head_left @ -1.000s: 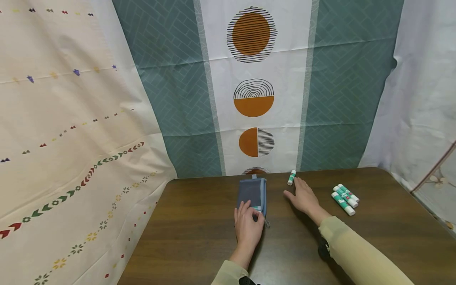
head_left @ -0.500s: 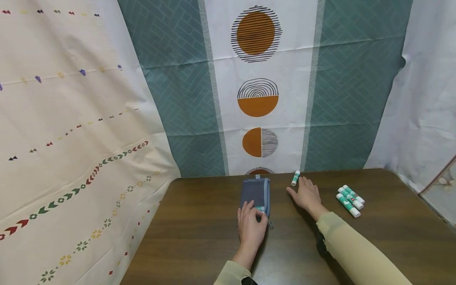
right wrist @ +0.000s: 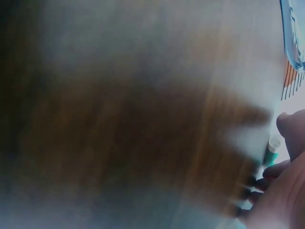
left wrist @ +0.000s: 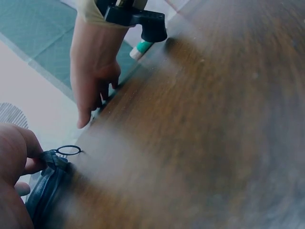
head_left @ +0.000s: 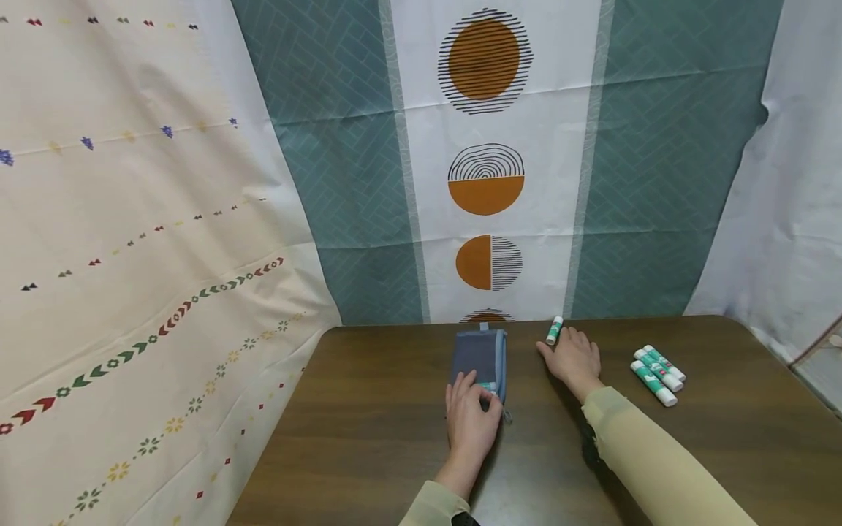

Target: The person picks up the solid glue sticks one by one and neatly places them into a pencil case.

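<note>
A blue-grey zippered pouch [head_left: 473,353] lies flat near the back of the table. My left hand [head_left: 472,422] pinches its near corner between thumb and forefinger, beside the zipper-pull ring [left wrist: 69,150]. A bit of green and white shows at the pouch beside these fingers; what it belongs to is partly hidden. To the right, my right hand [head_left: 574,361] rests low over the table with its fingers extended, next to a green-and-white glue stick [head_left: 555,331]. In the right wrist view the glue stick [right wrist: 271,149] shows just beyond the fingers; contact cannot be told.
Three more green-and-white glue sticks [head_left: 658,375] lie side by side at the right. Patterned cloth [head_left: 487,277] hangs along the table's back edge, and a cream cloth [head_left: 164,307] drapes down its left side. The brown wooden table [head_left: 355,424] is under everything.
The whole head view has shifted, so everything sits slightly further right. My right hand has edged closer to the lone glue stick. The left hand keeps its hold on the pouch.
</note>
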`<state>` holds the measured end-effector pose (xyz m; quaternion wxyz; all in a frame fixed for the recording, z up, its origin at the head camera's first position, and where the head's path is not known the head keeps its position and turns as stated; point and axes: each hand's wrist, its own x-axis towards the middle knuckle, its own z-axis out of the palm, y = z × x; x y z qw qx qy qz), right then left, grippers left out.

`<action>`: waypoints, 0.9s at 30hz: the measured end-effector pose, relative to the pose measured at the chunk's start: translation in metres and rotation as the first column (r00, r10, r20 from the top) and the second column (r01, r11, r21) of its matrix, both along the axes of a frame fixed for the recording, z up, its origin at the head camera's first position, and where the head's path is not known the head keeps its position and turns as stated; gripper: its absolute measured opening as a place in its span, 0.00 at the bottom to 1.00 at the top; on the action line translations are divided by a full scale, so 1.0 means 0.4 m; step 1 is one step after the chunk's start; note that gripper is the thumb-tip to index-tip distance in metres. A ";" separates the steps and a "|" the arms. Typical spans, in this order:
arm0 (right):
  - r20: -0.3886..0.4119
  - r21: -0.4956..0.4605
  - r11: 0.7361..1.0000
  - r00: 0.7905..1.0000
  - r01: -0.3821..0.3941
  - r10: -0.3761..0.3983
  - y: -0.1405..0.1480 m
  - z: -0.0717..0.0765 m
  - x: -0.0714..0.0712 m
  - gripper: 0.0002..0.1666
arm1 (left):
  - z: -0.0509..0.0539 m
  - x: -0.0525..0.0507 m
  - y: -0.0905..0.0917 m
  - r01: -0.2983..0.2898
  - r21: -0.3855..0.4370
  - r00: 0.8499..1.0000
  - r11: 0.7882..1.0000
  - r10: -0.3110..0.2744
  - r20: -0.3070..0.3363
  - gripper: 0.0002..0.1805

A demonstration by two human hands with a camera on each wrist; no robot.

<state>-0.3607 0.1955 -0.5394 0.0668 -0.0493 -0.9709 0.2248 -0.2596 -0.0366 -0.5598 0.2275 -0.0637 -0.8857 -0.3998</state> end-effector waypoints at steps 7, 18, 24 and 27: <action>-0.010 0.014 1.000 1.000 0.012 -0.011 0.005 0.002 -0.007 0.45 | 0.004 0.004 0.001 -0.004 0.013 1.000 1.000 0.004 0.000 0.12; 0.045 0.021 0.999 0.999 0.028 -0.029 0.013 0.003 -0.011 0.45 | 0.002 0.000 0.000 0.002 0.000 0.999 1.000 -0.002 0.039 0.11; 0.044 0.029 0.999 0.998 0.043 -0.044 0.012 0.005 -0.014 0.44 | 0.001 -0.002 0.002 -0.001 0.002 0.999 1.000 0.001 0.046 0.11; 0.046 0.032 0.999 0.998 0.044 -0.045 0.012 0.009 -0.013 0.42 | 0.001 -0.003 0.001 -0.001 0.003 0.999 1.000 0.001 0.045 0.11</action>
